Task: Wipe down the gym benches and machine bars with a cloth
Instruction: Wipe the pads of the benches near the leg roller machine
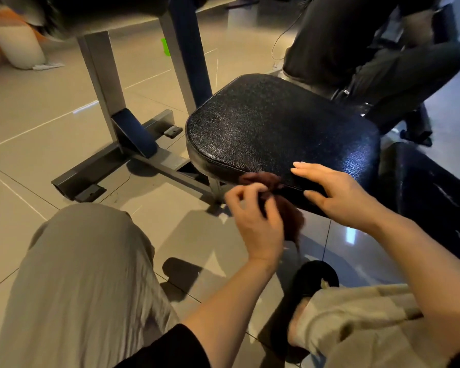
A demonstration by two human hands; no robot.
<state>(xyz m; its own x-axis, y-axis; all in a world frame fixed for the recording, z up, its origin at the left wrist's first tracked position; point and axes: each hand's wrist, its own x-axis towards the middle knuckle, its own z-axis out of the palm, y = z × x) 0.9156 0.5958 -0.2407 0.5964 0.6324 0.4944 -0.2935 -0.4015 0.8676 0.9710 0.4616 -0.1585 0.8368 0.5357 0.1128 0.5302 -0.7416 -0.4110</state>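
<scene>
The cloth (282, 205), a dark brown rag, is bunching against the near edge of the black seat pad (276, 123), and we are pinching it with the curled fingers and thumb of our left hand (255, 221). Most of the cloth is hanging just beyond that hand's knuckles and below them, with 1 tuft riding up onto the pad's front seam. Our right hand (337, 192) is lying flat just to the right of the cloth, fingers straight and resting on the pad's front corner, gripping nothing.

We are judging a few risks from here. The pinch is taking only a small part of the cloth, so a firm stroke could be pulling it out of our fingers and dropping it onto the tiled floor (51, 144) below the left hand. The dangling tail is hanging close to the steel frame (154, 160) under the pad, beyond our left hand, and could be snagging there. Because the cloth is wadded instead of spread, we may be cleaning only a narrow strip and missing the textured top farther from both hands. The right hand is sitting in the wiping path, so we could be skipping the corner it is covering. The picture is blurring the cloth, so we cannot tell whether it is damp.
</scene>
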